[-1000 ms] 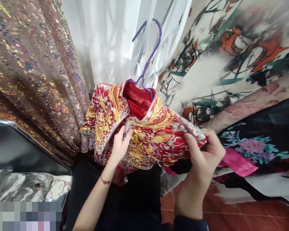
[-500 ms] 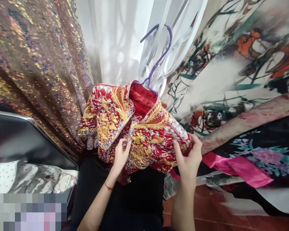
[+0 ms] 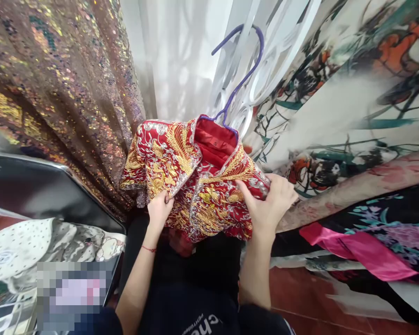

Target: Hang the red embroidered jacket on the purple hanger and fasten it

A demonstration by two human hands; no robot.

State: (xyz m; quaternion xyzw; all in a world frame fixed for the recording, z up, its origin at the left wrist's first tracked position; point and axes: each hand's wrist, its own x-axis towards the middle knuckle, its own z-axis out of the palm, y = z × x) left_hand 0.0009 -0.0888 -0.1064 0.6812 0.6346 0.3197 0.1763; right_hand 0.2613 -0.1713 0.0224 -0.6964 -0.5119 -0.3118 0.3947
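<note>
A red jacket, thickly embroidered in gold and silver, lies across my lap with its collar away from me. Inside the neck sits a purple hanger, its hook rising above the collar. My left hand is closed on the edge of the jacket's left front panel, fingers curled around the trim. On the other side, my right hand grips the right shoulder, thumb on the embroidery and fingers behind the cloth. The front hangs partly open between my hands, and the red lining shows at the neck.
Sequinned cloth hangs at left above a black chair that holds a dotted white hat. White scrollwork stands behind the hanger. Patterned fabric and a pink ribbon are at right.
My left hand has gone from the middle front opening to the left panel's edge. My right hand has moved up the right shoulder. The view has shifted slightly.
</note>
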